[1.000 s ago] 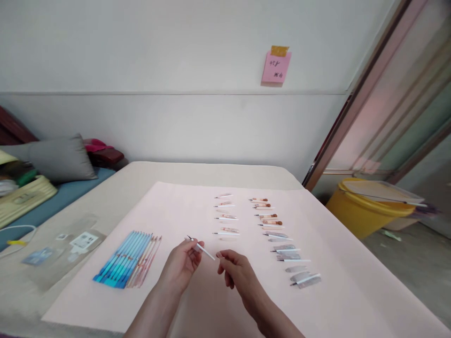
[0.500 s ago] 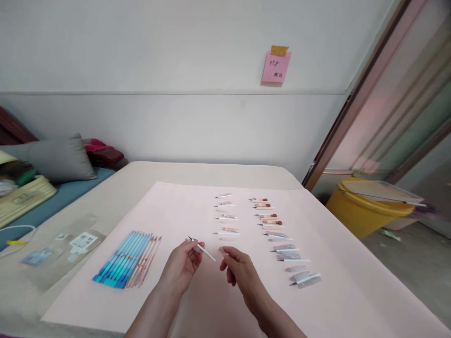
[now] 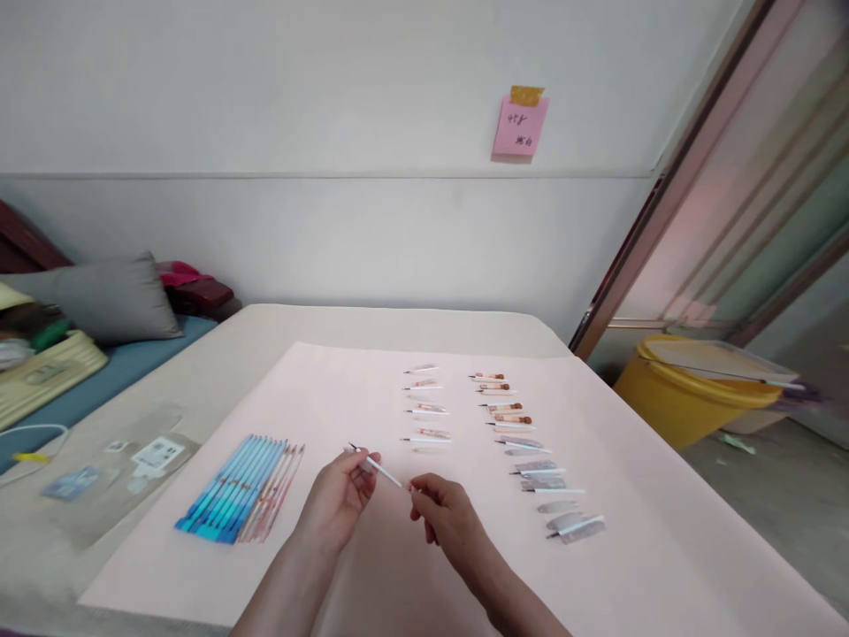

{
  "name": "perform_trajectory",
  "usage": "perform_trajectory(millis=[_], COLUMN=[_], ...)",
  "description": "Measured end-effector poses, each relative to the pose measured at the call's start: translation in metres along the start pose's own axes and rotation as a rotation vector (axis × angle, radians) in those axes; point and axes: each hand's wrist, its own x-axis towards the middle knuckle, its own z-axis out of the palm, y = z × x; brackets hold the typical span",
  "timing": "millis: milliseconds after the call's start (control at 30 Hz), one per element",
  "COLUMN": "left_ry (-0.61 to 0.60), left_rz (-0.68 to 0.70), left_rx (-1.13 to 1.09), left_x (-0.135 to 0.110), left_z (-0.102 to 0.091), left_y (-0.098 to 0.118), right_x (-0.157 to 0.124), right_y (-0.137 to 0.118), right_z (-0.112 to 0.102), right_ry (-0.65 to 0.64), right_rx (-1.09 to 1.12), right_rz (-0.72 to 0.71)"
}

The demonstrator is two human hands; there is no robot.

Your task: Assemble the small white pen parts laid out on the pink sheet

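Observation:
My left hand is closed, its thumb and fingers pinching a thin white pen refill with a dark tip. The refill slants down to the right, tip pointing up and left. At its rear end is my right hand, thumb and forefinger pressed together. A small pale piece shows at those right fingertips, too small to name; I cannot tell whether it touches the refill. Beyond the hands, disassembled pens lie in a column, each a white refill beside patterned barrel parts. Left of my left hand lies a row of blue pens next to several pinkish pens.
Pink paper covers much of the table. More pen parts with brown caps and grey barrels lie to the right. Clear plastic packaging lies at left. A yellow bin stands beyond the table's right edge.
My right hand has moved slightly left and down, bringing its fingertips to the refill's rear end. My left hand has shifted a little left with the refill.

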Motion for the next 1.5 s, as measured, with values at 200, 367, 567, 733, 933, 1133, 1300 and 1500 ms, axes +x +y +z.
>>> perform_trajectory(millis=[200, 367, 567, 733, 933, 1133, 1300, 1500], left_ry=[-0.004, -0.043, -0.041, -0.043, -0.055, -0.046, -0.054, -0.070], left_rz=[-0.005, -0.021, -0.020, -0.017, -0.039, -0.041, -0.052, -0.052], left_rx=[0.006, 0.031, 0.034, 0.042, 0.060, 0.055, 0.053, 0.064], left_x=[-0.003, -0.006, -0.004, -0.004, -0.009, -0.008, -0.010, -0.010], left_z=[0.000, 0.002, 0.001, 0.002, 0.005, 0.004, 0.006, 0.006], left_y=[-0.002, -0.008, -0.007, -0.007, -0.011, -0.011, -0.010, -0.012], right_x=[-0.001, -0.002, -0.002, -0.002, -0.001, -0.002, -0.001, -0.002], right_y=[0.001, 0.000, -0.001, 0.000, 0.005, 0.008, 0.010, 0.009], right_z=[0.002, 0.002, 0.001, 0.002, 0.004, 0.004, 0.005, 0.005], right_ry=[-0.045, -0.061, -0.052, -0.041, -0.046, -0.056, -0.043, -0.053], right_rx=[-0.022, -0.033, -0.045, -0.051, -0.080, -0.106, -0.121, -0.124], right_rz=[-0.007, -0.020, -0.020, -0.026, -0.049, -0.065, -0.056, -0.067])
